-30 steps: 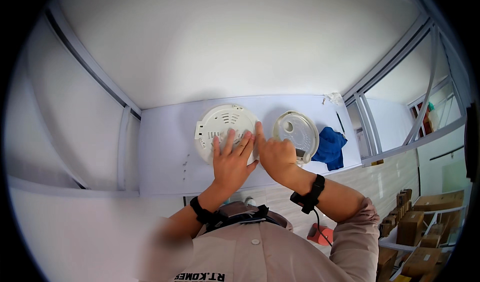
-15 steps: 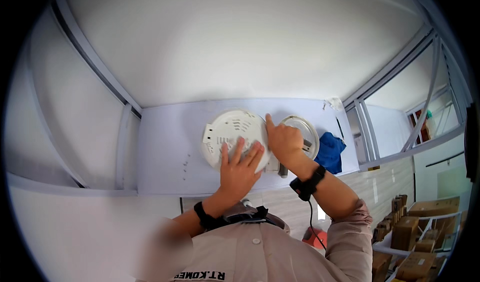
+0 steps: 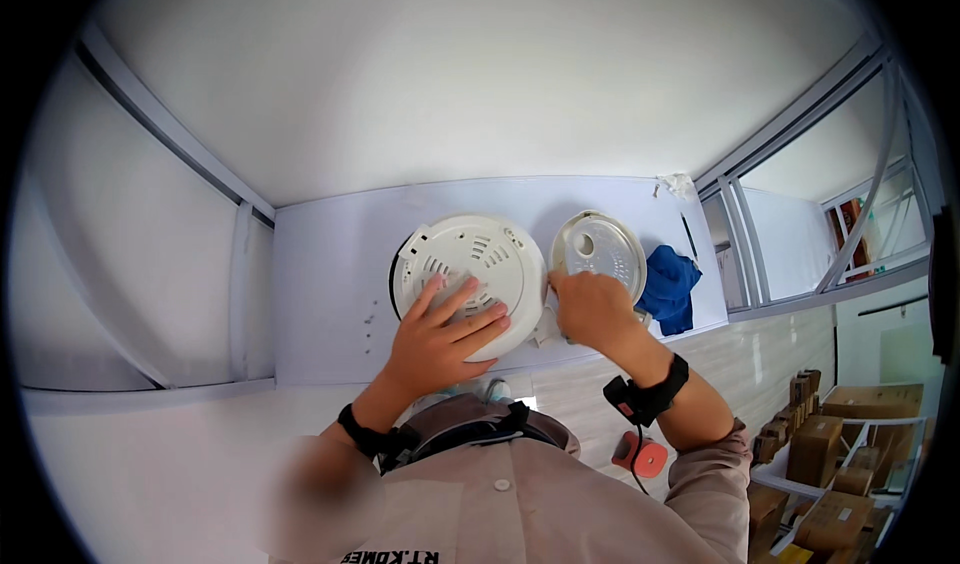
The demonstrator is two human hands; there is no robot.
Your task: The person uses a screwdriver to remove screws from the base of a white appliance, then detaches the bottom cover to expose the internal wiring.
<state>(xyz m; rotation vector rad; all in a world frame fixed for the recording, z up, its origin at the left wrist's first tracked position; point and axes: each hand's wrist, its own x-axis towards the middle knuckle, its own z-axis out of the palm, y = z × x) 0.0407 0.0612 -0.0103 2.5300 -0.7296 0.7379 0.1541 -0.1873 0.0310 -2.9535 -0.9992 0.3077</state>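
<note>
A round white appliance base with vent slots lies on the table, its slotted face up. It looks like the underside of a rice cooker, and a dark rim shows along its left edge. My left hand rests on its lower part with fingers spread. At the base's right edge is my right hand, fingers curled in; whatever they hold is hidden. Just beyond that hand sits a round lid-like part with a clear inner plate, partly covered by the hand. A small white piece shows between the base and my right hand.
Several small screws lie left of the base on the white table. To the right are a blue cloth, a thin dark tool and a crumpled white scrap. A red stool and cardboard boxes stand beyond the table.
The base has turned a little clockwise, its edge notch now higher. My right hand has come nearer to me and its pointing finger has curled in, uncovering more of the lid-like part.
</note>
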